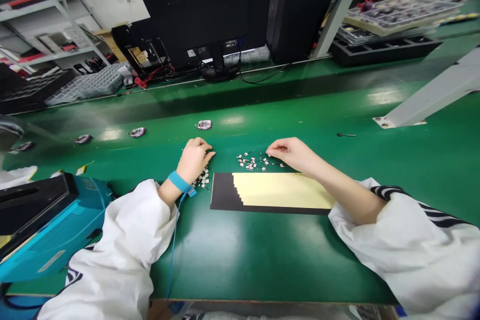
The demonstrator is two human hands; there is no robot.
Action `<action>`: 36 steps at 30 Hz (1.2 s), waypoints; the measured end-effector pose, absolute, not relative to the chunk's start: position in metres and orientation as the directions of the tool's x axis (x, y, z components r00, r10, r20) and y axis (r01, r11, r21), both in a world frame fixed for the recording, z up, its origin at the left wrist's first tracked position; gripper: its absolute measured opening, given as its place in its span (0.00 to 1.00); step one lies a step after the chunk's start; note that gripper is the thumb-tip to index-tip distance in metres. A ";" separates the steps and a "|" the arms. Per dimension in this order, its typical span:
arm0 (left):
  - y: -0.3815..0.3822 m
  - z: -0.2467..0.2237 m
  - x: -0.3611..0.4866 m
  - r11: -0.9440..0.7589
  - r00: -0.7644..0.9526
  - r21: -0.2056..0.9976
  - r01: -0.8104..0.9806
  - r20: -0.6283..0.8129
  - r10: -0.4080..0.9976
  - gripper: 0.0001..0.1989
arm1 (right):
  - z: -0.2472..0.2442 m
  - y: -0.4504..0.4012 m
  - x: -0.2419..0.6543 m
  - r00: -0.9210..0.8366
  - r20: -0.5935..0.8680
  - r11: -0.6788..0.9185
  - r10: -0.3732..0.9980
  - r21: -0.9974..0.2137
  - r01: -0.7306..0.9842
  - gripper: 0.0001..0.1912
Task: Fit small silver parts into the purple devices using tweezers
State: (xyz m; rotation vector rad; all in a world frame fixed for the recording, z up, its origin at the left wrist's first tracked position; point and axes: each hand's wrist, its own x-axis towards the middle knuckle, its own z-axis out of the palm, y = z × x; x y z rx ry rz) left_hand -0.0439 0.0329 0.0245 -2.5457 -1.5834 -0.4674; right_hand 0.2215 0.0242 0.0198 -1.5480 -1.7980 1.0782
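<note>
My left hand (194, 159), a blue wrist strap (180, 181) on its wrist, is curled over a pile of small silver parts with short dark leads (203, 179). Its thumb and fingers are drawn together; what they hold, if anything, is hidden. My right hand (290, 152) pinches at the right side of a second scatter of these parts (252, 162), and a small part shows at its fingertips. Below the hands lies a black sheet (224, 192) with stepped yellow strips (277, 190) on it, partly covered by my right forearm.
Small rounded devices (204, 124) sit in a spaced row toward the left. A teal and black machine (71, 230) stands at the left. Behind are a monitor (202, 5) and stacked trays (401, 17). A white post (435, 90) rises at right, near a small dark tool (345, 135).
</note>
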 end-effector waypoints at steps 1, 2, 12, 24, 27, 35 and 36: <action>0.036 0.022 -0.047 -0.441 0.411 0.036 0.897 0.303 0.860 0.08 | 0.017 0.027 0.225 -0.210 -0.091 0.050 0.973 -0.812 0.582 0.09; 0.037 0.019 -0.049 -0.439 0.416 0.013 0.898 0.295 0.860 0.08 | 0.014 0.029 0.227 -0.217 -0.081 0.067 0.973 -0.798 0.599 0.09; 0.032 0.024 -0.045 -0.469 0.445 -0.017 0.883 0.350 0.824 0.08 | 0.009 0.029 0.223 -0.156 -0.059 0.059 0.986 -0.754 0.654 0.06; 0.010 0.042 -0.018 -0.477 0.357 0.582 0.658 0.316 0.879 0.09 | 0.040 -0.018 0.185 -0.394 0.107 0.370 0.913 -0.627 0.686 0.07; 0.007 0.035 -0.011 -0.326 0.287 0.817 0.476 0.206 0.935 0.10 | 0.036 -0.041 0.167 -0.573 0.041 0.504 0.818 -0.529 0.682 0.07; -0.005 0.004 0.006 -0.135 0.315 0.967 0.215 0.062 0.947 0.10 | 0.022 -0.074 0.148 -0.623 -0.011 0.618 0.782 -0.109 0.778 0.05; -0.006 0.002 0.007 -0.177 0.334 0.953 0.248 0.088 0.939 0.10 | 0.020 -0.076 0.147 -0.627 -0.001 0.625 0.779 -0.080 0.776 0.06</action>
